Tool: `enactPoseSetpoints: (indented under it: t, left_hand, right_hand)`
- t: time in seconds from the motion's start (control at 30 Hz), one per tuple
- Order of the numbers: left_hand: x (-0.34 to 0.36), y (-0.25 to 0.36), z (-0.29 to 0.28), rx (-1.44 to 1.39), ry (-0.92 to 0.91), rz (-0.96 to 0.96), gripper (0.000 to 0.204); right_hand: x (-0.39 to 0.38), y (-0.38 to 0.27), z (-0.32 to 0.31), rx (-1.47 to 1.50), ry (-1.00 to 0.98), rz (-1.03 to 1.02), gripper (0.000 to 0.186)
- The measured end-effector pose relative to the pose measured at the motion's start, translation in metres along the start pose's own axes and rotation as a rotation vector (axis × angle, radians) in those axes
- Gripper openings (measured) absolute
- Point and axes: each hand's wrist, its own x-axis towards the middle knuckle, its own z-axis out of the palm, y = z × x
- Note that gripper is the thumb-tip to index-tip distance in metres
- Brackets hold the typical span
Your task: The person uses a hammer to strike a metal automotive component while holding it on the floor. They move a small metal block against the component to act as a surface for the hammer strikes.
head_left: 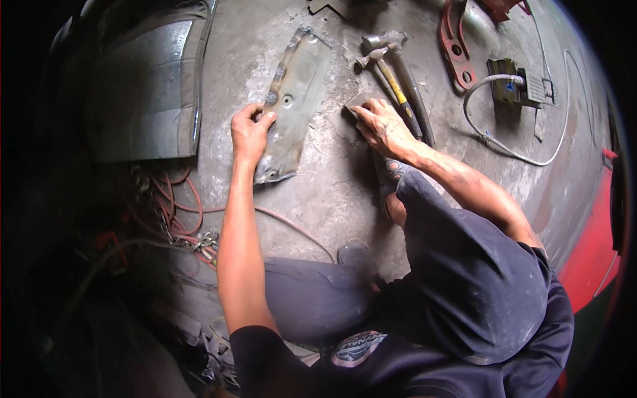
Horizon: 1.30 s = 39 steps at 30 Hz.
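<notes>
A long, bent sheet-metal panel [295, 93] lies on the concrete floor in front of me, grey-green, with a small hole and rusty marks along its left edge. My left hand [251, 136] grips that left edge, thumb on top and fingers curled at the rim. To the right of the panel and apart from it, my right hand [385, 127] is closed low over the floor. A small, dark, flat piece [352, 114] sticks out from its fingertips; its kind cannot be made out. Just beyond this hand lie a hammer with a yellow-banded handle [393, 83] and a larger hammer [410, 86].
A red metal arm with holes [458, 63] lies at the far right, near a boxy device [507, 86] with a grey hose [524, 159]. At left stand a large panel [156, 93], tangled red hoses [192, 199] and a chain [204, 244]. My shoe [391, 167] is under my right wrist.
</notes>
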Motion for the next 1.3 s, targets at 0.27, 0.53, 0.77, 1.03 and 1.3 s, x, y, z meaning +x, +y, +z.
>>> enactPoseSetpoints:
  t: [0.27, 0.53, 0.77, 1.03, 1.3]
  left_hand:
    - [-0.031, 0.016, 0.041, 0.681, 0.072, 0.32, 0.012]
    - [-0.036, -0.001, 0.06, 0.769, 0.123, 0.286, 0.065]
    - [-0.026, -0.011, 0.041, 0.834, 0.166, -0.037, 0.078]
    - [-0.017, -0.028, 0.008, 0.231, 0.192, -0.078, 0.027]
    - [-0.037, -0.065, -0.02, 0.197, 0.396, -0.043, 0.037]
  right_hand:
    - [-0.006, 0.009, -0.003, -0.034, 0.071, 0.141, 0.053]
    - [-0.01, 0.008, -0.008, -0.04, -0.041, 0.227, 0.062]
    - [0.001, 0.002, 0.004, -0.118, -0.092, 0.226, 0.076]
    - [0.037, 0.004, 0.007, -0.02, -0.089, 0.303, 0.073]
    - [0.077, 0.045, -0.01, 0.139, 0.163, 0.222, 0.052]
